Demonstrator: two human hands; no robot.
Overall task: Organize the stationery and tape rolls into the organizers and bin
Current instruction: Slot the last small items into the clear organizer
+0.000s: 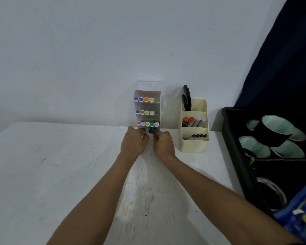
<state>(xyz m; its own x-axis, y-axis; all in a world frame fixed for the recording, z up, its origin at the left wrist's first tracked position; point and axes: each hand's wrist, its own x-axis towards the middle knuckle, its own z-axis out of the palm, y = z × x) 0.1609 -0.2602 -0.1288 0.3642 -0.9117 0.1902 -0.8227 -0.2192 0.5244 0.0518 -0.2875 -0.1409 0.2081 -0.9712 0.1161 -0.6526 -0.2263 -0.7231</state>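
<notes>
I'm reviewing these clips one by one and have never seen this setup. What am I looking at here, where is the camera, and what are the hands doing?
There is no robot here: a person works with bare hands, and the one picture comes from a camera worn on their head, looking forward and down. The left hand and right hand meet at the bottom of a clear tiered marker rack standing against the wall, fingers curled on small items there; what exactly they hold is too hidden to tell. The rack's shelves hold markers with coloured caps. To its right on the white table stands a cream organizer with scissors and pens. At the far right a black bin holds tape rolls.
</notes>
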